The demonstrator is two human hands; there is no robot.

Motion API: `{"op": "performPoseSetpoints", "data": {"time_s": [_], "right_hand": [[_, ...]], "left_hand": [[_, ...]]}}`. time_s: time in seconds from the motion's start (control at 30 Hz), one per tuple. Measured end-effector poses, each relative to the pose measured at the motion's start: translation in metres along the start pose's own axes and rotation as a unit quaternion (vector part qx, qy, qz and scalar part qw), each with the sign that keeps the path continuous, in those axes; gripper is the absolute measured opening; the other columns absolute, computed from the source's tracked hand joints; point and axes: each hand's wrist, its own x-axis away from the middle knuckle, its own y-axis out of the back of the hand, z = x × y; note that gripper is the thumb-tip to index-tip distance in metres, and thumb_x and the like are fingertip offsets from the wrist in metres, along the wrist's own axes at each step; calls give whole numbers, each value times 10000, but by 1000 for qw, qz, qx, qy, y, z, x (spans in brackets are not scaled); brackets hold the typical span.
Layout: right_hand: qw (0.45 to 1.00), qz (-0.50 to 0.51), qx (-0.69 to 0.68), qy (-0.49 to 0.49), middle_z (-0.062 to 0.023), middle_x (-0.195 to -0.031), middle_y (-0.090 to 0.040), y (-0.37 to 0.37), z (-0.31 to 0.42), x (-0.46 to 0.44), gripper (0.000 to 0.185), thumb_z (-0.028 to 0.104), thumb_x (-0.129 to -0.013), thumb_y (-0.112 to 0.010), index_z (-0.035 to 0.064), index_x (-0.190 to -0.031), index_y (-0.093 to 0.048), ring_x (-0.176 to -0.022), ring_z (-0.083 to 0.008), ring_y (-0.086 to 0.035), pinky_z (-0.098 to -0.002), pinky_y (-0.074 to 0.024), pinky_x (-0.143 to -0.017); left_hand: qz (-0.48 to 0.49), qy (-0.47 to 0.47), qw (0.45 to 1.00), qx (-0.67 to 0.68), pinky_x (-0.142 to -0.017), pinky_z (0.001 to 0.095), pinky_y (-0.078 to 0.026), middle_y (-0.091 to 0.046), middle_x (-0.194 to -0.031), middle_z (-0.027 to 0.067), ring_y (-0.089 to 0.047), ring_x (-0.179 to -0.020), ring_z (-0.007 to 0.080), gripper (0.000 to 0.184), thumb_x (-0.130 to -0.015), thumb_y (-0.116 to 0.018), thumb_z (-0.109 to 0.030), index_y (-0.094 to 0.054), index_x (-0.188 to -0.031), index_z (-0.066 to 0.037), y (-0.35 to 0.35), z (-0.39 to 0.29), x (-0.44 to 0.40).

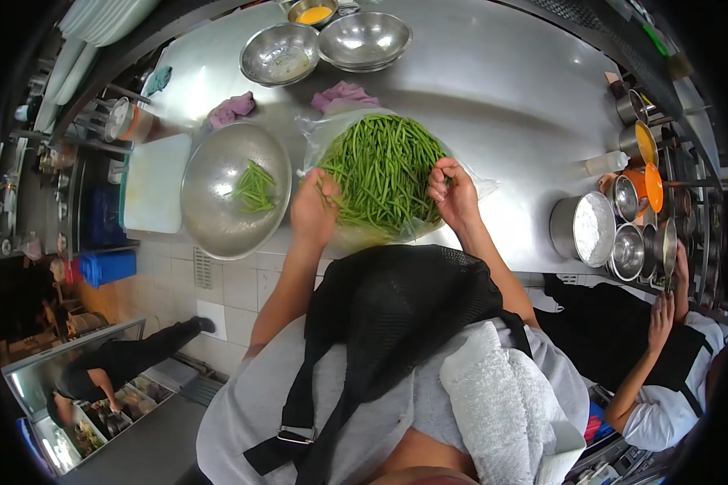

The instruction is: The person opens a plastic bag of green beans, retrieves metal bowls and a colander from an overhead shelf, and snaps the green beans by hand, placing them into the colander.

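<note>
A big heap of green beans point(387, 166) fills an opened clear plastic bag point(319, 129) on the steel table in front of me. At the heap's left edge my left hand point(314, 208) is closed, its fingers curled on green beans. My right hand point(454, 192) is at the opposite edge with thumb and fingers pinched together; whatever is between them is too small to make out. Left of the bag, a wide metal bowl point(210, 194) holds a small pile of cut green beans point(255, 187).
A white cutting board point(158, 182) lies left of the bowl. Purple cloths point(346, 95) and metal bowls point(366, 40) sit beyond the bag. At right are a pot of white contents point(592, 230) and a squeeze bottle point(607, 163). Co-workers stand at right point(655, 347) and lower left point(113, 364).
</note>
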Motion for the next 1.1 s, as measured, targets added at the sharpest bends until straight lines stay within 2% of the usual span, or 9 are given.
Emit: {"op": "performPoseSetpoints", "data": {"time_s": [0.07, 0.17, 0.23, 0.33, 0.57, 0.67, 0.73, 0.77, 1.1], "right_hand": [[1000, 3, 25, -7, -40, -784, -493, 4, 3, 7, 147, 96, -949, -452, 30, -1039, -549, -626, -116, -414, -261, -335, -532], [998, 7, 65, -18, -35, -793, -509, 9, -2, 13, 168, 130, -978, -438, 30, -1041, -559, -635, -114, -424, -259, -336, -529], [994, 22, 103, -31, -25, -803, -519, 4, -8, 20, 184, 165, -999, -451, 29, -1017, -574, -642, -107, -428, -253, -335, -529], [985, 30, 164, -38, 5, -756, -532, 2, -14, 33, 203, 179, -1019, -505, 25, -958, -623, -598, -77, -414, -239, -328, -518], [966, 63, 244, -52, 43, -702, -539, 23, -3, 65, 217, 171, -1029, -528, 26, -961, -674, -557, -51, -400, -227, -315, -505], [958, 79, 268, -59, 41, -696, -544, 35, 4, 75, 232, 184, -1023, -538, 20, -962, -690, -568, -51, -420, -227, -330, -520], [941, 84, 326, -33, 31, -728, -578, 39, 14, 85, 245, 195, -1020, -543, 14, -970, -700, -599, -56, -454, -228, -365, -553], [916, 92, 390, -19, 22, -760, -613, 42, 18, 90, 259, 205, -1017, -548, 8, -977, -711, -631, -62, -488, -230, -401, -587], [844, 180, 497, 90, -95, -930, -737, 44, 20, 118, 324, 244, -1005, -611, 2, -1199, -706, -847, -174, -646, -340, -515, -793]], "left_hand": [[-25, 18, 1000, -2, -532, 270, -340, -401, -702, -32, -382, -581, 83, 162, -1065, -549, -265, -530, -1082, -105, 10, 5, -11], [22, 59, 954, -292, -551, 324, -413, -517, -696, -14, -465, -581, 130, 241, -1013, -632, -306, -597, -1048, -71, 27, 26, -33], [80, -211, 734, -641, -609, 398, -493, -666, -719, 73, -606, -619, 231, 300, -929, -729, -327, -681, -991, -37, 17, 51, -41], [5, -149, 611, -778, -681, 420, -535, -725, -790, 172, -690, -711, 308, 289, -861, -778, -308, -732, -949, -37, -22, 50, -30], [38, -163, 578, -799, -690, 420, -539, -692, -710, 195, -689, -693, 345, 268, -814, -782, -265, -737, -945, -36, -25, 53, -33], [17, -81, 617, -783, -788, 449, -550, -724, -882, 238, -709, -858, 395, 284, -776, -749, -242, -753, -969, -34, -36, 46, -27], [-29, -123, 638, -760, -641, 401, -526, -706, -754, 205, -687, -637, 293, 237, -803, -743, -206, -741, -917, 1, -23, 34, -21], [44, -256, 597, -759, -616, 381, -516, -702, -758, 193, -671, -618, 245, 239, -798, -731, -190, -734, -925, 12, -13, 23, -13], [184, -114, 610, -763, -557, 360, -474, -597, -621, 102, -601, -566, 192, 175, -757, -737, -139, -662, -843, -6, -63, 69, 111]]}}
